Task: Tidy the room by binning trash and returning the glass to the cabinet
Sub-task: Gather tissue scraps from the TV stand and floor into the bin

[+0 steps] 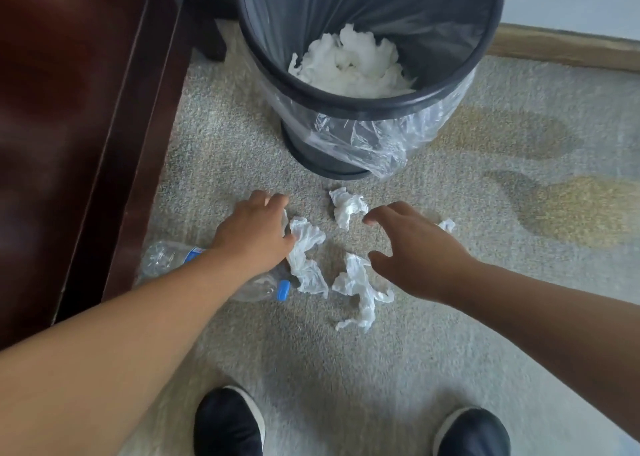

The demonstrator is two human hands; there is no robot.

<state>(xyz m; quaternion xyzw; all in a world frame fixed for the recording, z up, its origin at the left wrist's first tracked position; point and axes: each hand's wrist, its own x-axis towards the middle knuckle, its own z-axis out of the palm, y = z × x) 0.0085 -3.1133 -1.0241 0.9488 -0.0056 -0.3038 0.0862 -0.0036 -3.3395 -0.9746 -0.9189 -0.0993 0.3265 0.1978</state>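
Observation:
Several crumpled white tissues lie on the carpet in front of a dark bin [377,103] lined with a clear bag; more white tissue [349,65] fills its bottom. My left hand [254,233] rests palm down with its fingers against one tissue [306,258], not closed around it. My right hand [410,244] hovers open, fingers spread, between a tissue [346,207] near the bin and another [360,289] nearer me. A small tissue scrap [447,225] peeks out behind my right hand. A crushed clear plastic bottle [166,256] with a blue cap [283,290] lies under my left forearm.
A dark red wooden piece of furniture [79,126] runs along the left. A wooden skirting board [561,48] lines the wall at the back right. The carpet [519,195] shows yellowish stains to the right. My two dark shoes [227,424] stand at the bottom.

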